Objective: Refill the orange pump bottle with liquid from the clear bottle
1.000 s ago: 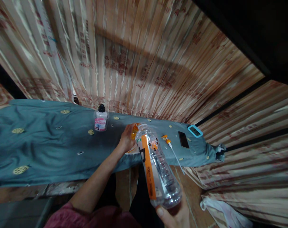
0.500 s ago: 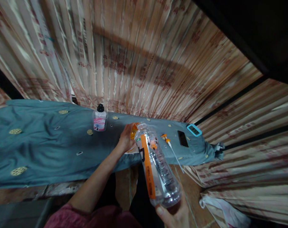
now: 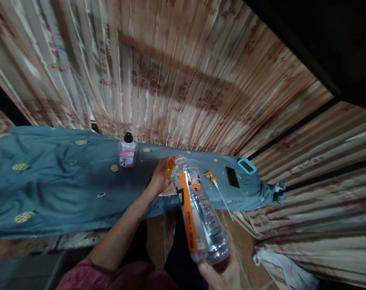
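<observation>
My right hand (image 3: 221,272) grips the base of a large clear plastic bottle (image 3: 198,209) with an orange and white label. That bottle is tilted, its uncapped neck pointing away from me toward an orange translucent bottle (image 3: 171,166). Around the orange bottle my left hand (image 3: 161,176) is closed; the clear bottle and my fingers hide much of it. Whether liquid passes between the two cannot be made out. To the right, an orange and white pump head with a long tube (image 3: 213,180) lies on the teal cloth (image 3: 89,181).
A clear bottle with a black cap and pink label (image 3: 127,153) stands left of my hands. At right lie a dark phone (image 3: 232,177) and a blue-framed digital timer (image 3: 246,165). Striped curtains (image 3: 171,80) hang behind, and a white plastic bag (image 3: 282,266) sits low right.
</observation>
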{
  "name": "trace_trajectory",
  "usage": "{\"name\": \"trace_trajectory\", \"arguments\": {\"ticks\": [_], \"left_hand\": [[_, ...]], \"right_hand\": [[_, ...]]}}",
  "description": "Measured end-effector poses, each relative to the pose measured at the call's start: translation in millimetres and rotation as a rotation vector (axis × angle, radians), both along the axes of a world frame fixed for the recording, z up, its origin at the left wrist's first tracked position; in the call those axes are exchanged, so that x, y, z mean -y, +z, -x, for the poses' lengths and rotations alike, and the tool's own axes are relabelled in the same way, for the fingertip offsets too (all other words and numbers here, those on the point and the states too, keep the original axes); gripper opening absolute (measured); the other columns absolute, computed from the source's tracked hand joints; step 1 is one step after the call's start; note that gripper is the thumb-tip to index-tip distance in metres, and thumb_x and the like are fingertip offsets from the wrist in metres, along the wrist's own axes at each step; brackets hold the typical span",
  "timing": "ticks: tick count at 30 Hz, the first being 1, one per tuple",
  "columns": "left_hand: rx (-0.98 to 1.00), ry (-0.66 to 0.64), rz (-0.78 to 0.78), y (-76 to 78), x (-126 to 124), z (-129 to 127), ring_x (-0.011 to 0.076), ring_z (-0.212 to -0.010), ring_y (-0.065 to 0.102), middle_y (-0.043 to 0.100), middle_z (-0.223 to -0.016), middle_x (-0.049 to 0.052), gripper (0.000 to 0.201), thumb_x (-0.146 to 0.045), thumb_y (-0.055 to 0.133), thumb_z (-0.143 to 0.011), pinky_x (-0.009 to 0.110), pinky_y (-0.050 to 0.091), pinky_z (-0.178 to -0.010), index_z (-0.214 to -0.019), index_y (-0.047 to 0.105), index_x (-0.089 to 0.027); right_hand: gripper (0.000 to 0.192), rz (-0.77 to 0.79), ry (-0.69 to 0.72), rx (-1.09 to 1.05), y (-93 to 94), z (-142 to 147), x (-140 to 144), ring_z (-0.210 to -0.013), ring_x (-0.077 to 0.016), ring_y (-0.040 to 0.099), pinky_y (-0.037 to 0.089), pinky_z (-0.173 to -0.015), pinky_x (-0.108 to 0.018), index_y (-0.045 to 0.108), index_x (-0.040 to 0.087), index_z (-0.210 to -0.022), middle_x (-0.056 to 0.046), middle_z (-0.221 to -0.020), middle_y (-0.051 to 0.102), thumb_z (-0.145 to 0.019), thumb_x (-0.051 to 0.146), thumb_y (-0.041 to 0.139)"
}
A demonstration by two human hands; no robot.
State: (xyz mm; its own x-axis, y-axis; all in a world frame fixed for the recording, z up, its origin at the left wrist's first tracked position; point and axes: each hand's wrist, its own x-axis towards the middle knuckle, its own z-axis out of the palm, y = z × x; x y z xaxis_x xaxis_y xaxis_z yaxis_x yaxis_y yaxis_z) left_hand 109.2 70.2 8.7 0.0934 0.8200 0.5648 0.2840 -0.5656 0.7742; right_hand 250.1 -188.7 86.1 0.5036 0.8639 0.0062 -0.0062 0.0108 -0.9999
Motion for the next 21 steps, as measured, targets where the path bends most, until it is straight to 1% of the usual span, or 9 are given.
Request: {"name": "trace_trajectory", "arguments": {"ticks": [3, 5, 10, 16, 21], "left_hand": [[0.0, -0.002, 0.002, -0.5, -0.1, 0.4, 0.0294, -0.108, 0.065, 0.065, -0.117, 0.013, 0.058, -0.02, 0.069, -0.073, 0.045, 0.056, -0.095, -0.129, 0.057, -0.018], [-0.018, -0.001, 0.001, -0.5, 0.1, 0.8, 0.029, -0.108, 0.065, 0.066, -0.118, 0.013, 0.058, -0.018, 0.068, -0.073, 0.045, 0.056, -0.096, -0.13, 0.056, -0.018], [-0.028, 0.004, -0.011, -2.3, -0.5, 0.4, 0.0304, -0.109, 0.064, 0.066, -0.119, 0.013, 0.059, -0.018, 0.069, -0.072, 0.047, 0.056, -0.097, -0.13, 0.056, -0.018], [0.002, -0.001, -0.018, -5.2, -1.9, 0.2, 0.0326, -0.111, 0.064, 0.066, -0.119, 0.013, 0.061, -0.018, 0.071, -0.071, 0.05, 0.056, -0.097, -0.13, 0.057, -0.022], [0.002, -0.003, -0.006, -3.2, -1.2, 0.0, 0.0326, -0.11, 0.065, 0.066, -0.118, 0.014, 0.06, -0.017, 0.07, -0.07, 0.05, 0.057, -0.096, -0.129, 0.057, -0.019]], "right_hand": [[0.089, -0.013, -0.017, 0.003, -1.4, 0.2, 0.0, -0.102, -0.0258, 0.076, 0.059, -0.089, -0.03, 0.061, 0.024, -0.129, -0.007, -0.115, 0.079, -0.057, 0.064, 0.094], [0.089, -0.022, -0.024, -0.002, -1.6, 0.5, -0.3, -0.101, -0.026, 0.076, 0.059, -0.087, -0.03, 0.062, 0.024, -0.129, -0.007, -0.114, 0.079, -0.056, 0.064, 0.094], [0.086, -0.042, -0.021, 0.005, -0.4, 0.6, -0.8, -0.101, -0.027, 0.077, 0.059, -0.087, -0.031, 0.063, 0.023, -0.128, -0.008, -0.113, 0.08, -0.058, 0.061, 0.095], [0.086, -0.009, 0.001, 0.064, 0.3, -1.3, 0.7, -0.107, -0.0288, 0.077, 0.059, -0.093, -0.032, 0.059, 0.022, -0.131, -0.009, -0.118, 0.078, -0.063, 0.064, 0.091], [0.085, -0.034, 0.018, 0.027, 0.0, -1.1, 0.6, -0.106, -0.0271, 0.077, 0.06, -0.091, -0.031, 0.058, 0.025, -0.132, -0.008, -0.12, 0.079, -0.063, 0.062, 0.092]]}}
